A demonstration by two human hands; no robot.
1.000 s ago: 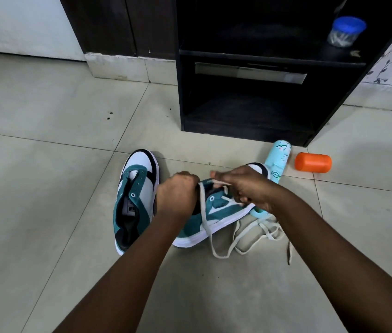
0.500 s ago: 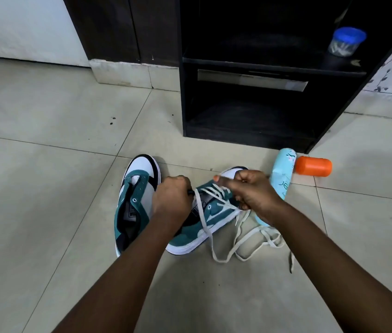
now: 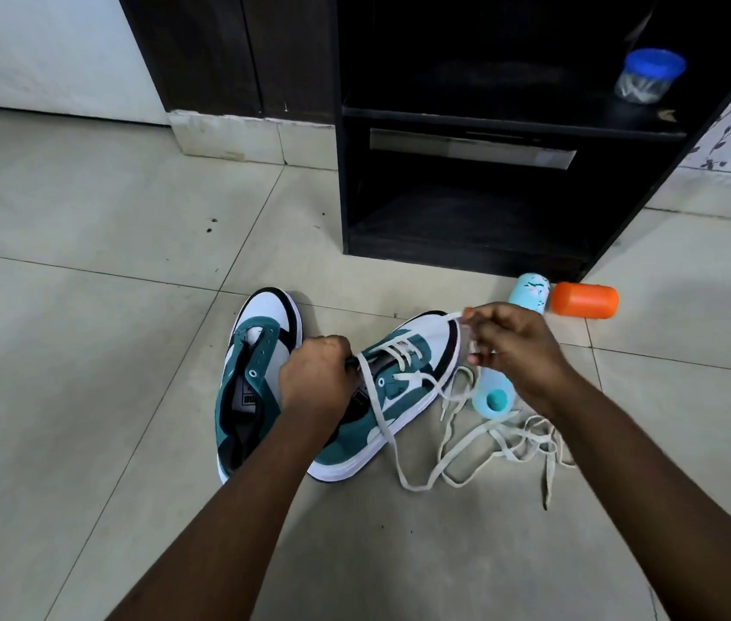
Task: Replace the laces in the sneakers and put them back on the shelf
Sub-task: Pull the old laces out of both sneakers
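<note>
Two teal, white and black sneakers lie on the tiled floor. The left sneaker (image 3: 252, 378) has bare eyelets and no lace. The right sneaker (image 3: 404, 392) is partly laced with a cream lace (image 3: 404, 351). My left hand (image 3: 316, 374) grips the right sneaker at its tongue and collar. My right hand (image 3: 511, 347) pinches a strand of the cream lace above the toe. Loose lace (image 3: 484, 445) trails in loops over the floor to the right. The dark shelf unit (image 3: 467, 244) stands behind, its bottom compartment holding nothing.
A light blue bottle (image 3: 496, 396) lies on the floor under my right hand, its orange cap (image 3: 584, 299) beside its far end. A clear jar with a blue lid (image 3: 648, 76) sits on the upper shelf. A white wall and dark cabinet stand at the back left.
My right hand has pulled the lace away from the eyelets, to the right past the toe. The right sneaker's laced front now shows. My left hand keeps its hold.
</note>
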